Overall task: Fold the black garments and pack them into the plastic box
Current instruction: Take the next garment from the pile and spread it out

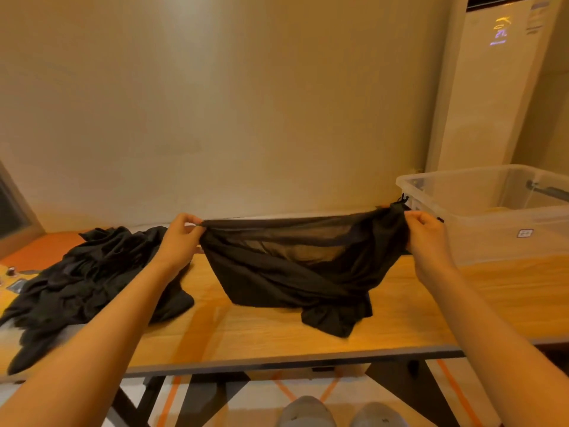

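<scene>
Head view. The left hand (181, 238) and the right hand (426, 235) are raised above the tabletop (431, 309), well apart, with a black garment (292, 272) stretched between them. The fingers (192, 221) of the left hand are curled and pinch one end of the garment's upper edge; the fingers of the right hand are likewise curled round the other, bunched end, from which a thin cord loop sticks up. Between the two sets of fingers the upper edge runs as a taut, nearly level band. Below the fingers the cloth sags in folds; its thin top layer lets light through, and its lowest folds rest crumpled on the tabletop, nearer the right-hand fingers.

Just beyond and outward of the right-hand fingers stands the plastic box (492, 241), clear-walled and lidless, on the tabletop. Whether it holds anything folded cannot be told.

Outward of and below the left-hand fingers, partly under the left forearm, lies a pile of black garments (92, 278), unfolded, spreading to the near edge of the tabletop.

Behind everything is a plain wall (215, 103); behind the box stands a tall white air-conditioning unit (492, 87). Below the tabletop's near edge a pair of grey shoes (308, 411) shows on the floor.
</scene>
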`<control>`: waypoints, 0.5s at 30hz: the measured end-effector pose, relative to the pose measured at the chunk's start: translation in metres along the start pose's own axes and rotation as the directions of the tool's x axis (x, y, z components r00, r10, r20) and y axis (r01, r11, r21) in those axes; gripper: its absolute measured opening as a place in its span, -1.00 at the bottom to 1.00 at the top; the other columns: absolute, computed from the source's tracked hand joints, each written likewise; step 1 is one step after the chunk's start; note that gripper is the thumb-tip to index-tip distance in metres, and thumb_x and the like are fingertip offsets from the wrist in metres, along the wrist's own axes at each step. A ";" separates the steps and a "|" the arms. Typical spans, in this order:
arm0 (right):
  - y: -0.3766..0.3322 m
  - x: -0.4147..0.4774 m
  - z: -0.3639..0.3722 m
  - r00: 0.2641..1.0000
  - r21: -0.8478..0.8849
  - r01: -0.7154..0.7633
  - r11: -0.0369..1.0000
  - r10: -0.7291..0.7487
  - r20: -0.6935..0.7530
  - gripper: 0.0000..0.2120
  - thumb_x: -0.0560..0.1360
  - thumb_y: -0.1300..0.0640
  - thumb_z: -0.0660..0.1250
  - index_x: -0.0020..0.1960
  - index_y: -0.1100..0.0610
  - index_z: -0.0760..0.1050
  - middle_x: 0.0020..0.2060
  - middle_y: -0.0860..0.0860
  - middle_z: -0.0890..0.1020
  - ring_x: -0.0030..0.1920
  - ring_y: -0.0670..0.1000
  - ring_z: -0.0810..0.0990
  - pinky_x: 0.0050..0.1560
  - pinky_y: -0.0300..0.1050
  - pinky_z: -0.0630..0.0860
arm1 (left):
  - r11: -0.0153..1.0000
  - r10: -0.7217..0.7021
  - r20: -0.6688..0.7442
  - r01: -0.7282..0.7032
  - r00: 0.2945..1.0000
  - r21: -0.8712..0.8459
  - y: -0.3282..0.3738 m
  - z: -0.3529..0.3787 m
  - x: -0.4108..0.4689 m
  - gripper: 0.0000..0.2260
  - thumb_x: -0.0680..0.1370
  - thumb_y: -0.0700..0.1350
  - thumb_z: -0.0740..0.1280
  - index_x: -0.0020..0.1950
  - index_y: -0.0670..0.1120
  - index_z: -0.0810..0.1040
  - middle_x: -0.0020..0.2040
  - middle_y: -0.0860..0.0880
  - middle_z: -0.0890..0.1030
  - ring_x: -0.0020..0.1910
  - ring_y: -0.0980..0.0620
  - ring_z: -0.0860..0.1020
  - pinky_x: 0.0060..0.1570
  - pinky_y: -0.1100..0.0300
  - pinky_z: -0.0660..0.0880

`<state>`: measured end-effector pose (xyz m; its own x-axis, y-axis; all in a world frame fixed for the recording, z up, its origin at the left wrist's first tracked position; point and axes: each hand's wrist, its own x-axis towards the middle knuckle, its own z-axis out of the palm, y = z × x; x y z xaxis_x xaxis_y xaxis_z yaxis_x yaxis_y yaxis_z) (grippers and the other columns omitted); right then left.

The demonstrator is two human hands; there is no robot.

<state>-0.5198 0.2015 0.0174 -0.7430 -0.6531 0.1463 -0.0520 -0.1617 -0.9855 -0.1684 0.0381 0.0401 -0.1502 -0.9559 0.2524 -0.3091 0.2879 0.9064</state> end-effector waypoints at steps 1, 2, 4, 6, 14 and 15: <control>0.005 -0.002 0.000 0.999 -0.038 -0.042 0.998 0.043 0.010 -0.85 0.60 0.10 0.21 -0.11 0.04 0.53 -0.14 0.03 0.59 -0.05 0.07 0.55 -0.10 -0.06 0.47 | 0.999 -0.037 0.032 0.037 0.999 0.013 -0.007 0.000 -0.002 -0.97 0.64 -0.24 0.17 0.05 -0.16 0.39 -0.06 -0.15 0.52 -0.18 -0.04 0.54 -0.26 0.18 0.49; 0.011 -0.006 0.001 0.996 -0.086 -0.086 0.993 0.089 0.031 -0.84 0.61 0.06 0.20 -0.08 0.05 0.51 -0.10 0.04 0.59 -0.03 0.06 0.56 -0.06 -0.05 0.46 | 0.996 -0.079 0.072 0.076 0.994 0.044 -0.015 0.000 -0.004 -0.92 0.62 -0.27 0.19 0.10 -0.17 0.40 -0.01 -0.19 0.52 -0.13 -0.07 0.54 -0.23 0.16 0.50; 0.023 -0.016 0.003 0.981 -0.215 -0.123 0.969 0.151 0.120 -0.76 0.60 -0.08 0.18 0.03 0.08 0.45 -0.05 0.06 0.59 -0.07 0.02 0.58 -0.05 -0.06 0.49 | 0.976 -0.153 0.156 0.124 0.976 0.181 -0.030 0.003 -0.009 -0.83 0.60 -0.27 0.25 0.19 -0.17 0.42 0.08 -0.16 0.51 0.02 -0.10 0.53 -0.12 0.12 0.49; 0.032 -0.027 0.005 0.953 -0.397 -0.076 0.915 0.183 0.241 -0.63 0.52 -0.19 0.27 0.13 0.08 0.42 -0.02 0.02 0.56 -0.05 0.00 0.57 -0.06 -0.06 0.51 | 0.938 -0.162 0.217 0.082 0.963 0.337 -0.041 0.009 -0.014 -0.80 0.57 -0.20 0.33 0.18 -0.11 0.48 0.10 -0.07 0.53 0.08 -0.06 0.52 -0.01 0.12 0.46; 0.030 -0.045 -0.009 0.764 -0.703 0.343 0.623 0.250 0.594 -0.68 0.41 0.03 0.48 0.12 -0.08 0.50 0.08 -0.14 0.51 0.13 -0.09 0.49 0.03 -0.24 0.44 | 0.735 -0.029 0.245 -0.146 0.969 0.663 -0.052 0.016 -0.024 -0.75 0.47 -0.06 0.46 0.11 -0.01 0.52 0.08 0.03 0.49 0.02 0.04 0.47 -0.05 0.22 0.40; 0.031 -0.046 -0.011 0.760 -0.719 0.363 0.593 0.257 0.596 -0.70 0.41 0.06 0.49 0.10 -0.08 0.51 0.07 -0.15 0.49 0.14 -0.09 0.48 0.06 -0.22 0.44 | 0.728 -0.052 0.240 -0.128 0.969 0.673 -0.054 0.017 -0.026 -0.75 0.48 -0.06 0.44 0.12 -0.02 0.51 0.06 0.03 0.49 0.00 0.04 0.48 -0.10 0.25 0.40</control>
<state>-0.4947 0.2347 -0.0209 -0.1804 -0.9794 -0.0909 -0.7799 0.1988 -0.5936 -0.1634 0.0480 -0.0210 -0.3547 -0.9277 0.1166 -0.8383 0.3708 0.3998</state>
